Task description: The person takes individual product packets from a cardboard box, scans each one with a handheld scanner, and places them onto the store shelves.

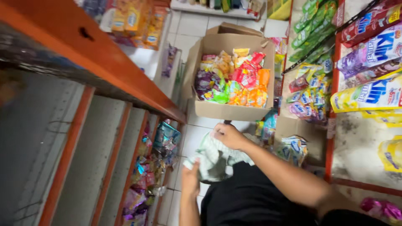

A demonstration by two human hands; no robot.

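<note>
The pale green-and-white cloth (214,158) hangs bunched in front of your dark trousers, above the white tiled floor (193,138). Your right hand (226,135) is closed on its upper edge. Your left hand (190,180) grips its lower left side, fingers curled into the fabric. Just beyond stands an open cardboard box (228,111) filled with bright snack packets. Orange-edged shelves (125,167) run along your left; hanging sachet strips (310,98) fill the right.
</note>
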